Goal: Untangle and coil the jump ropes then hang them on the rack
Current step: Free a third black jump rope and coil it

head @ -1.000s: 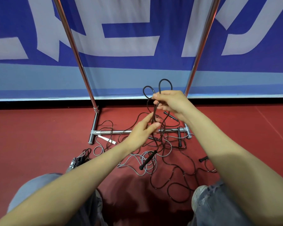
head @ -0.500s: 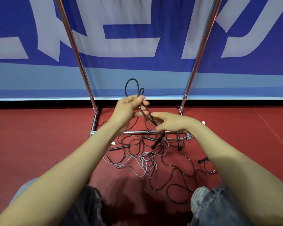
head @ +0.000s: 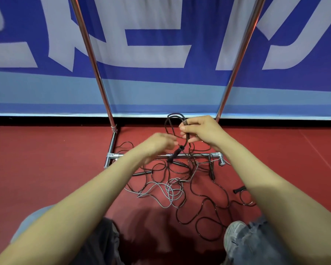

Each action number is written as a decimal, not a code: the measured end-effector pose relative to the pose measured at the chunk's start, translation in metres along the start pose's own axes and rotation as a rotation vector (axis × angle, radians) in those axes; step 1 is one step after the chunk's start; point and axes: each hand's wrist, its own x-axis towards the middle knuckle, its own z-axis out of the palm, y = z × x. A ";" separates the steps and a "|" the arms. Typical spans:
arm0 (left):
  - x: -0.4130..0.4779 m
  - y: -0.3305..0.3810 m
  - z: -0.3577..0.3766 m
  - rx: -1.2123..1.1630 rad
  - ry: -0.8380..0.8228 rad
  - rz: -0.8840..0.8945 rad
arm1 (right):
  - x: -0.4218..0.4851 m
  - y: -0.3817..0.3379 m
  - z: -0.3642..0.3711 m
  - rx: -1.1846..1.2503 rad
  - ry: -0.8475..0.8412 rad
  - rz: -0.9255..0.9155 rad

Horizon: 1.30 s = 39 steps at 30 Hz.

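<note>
Right hand (head: 203, 131) clenched on black rope loops (head: 184, 120), left hand (head: 157, 145) blurred, grip unclear, red floor (head: 46, 159) stretching left of rack (head: 93, 56)

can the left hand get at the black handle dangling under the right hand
Probably yes: the left hand is just beside the black handle hanging below the right hand, nothing between them.

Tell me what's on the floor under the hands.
A tangle of black and grey ropes lies on the red floor, with loose black handles. The left forearm covers its left edge, so anything there is hidden.
</note>
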 end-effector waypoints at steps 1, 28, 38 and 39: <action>-0.002 -0.006 0.006 0.148 -0.073 0.050 | -0.001 -0.002 0.000 0.052 0.003 0.011; -0.013 0.026 0.008 -0.283 0.250 0.427 | 0.005 0.011 -0.005 -0.789 -0.267 0.012; 0.001 0.020 -0.018 -0.432 0.360 0.064 | 0.010 0.036 -0.006 -0.500 -0.087 0.161; 0.003 0.012 -0.012 -0.440 0.292 -0.044 | 0.009 0.027 -0.006 -0.343 -0.059 0.154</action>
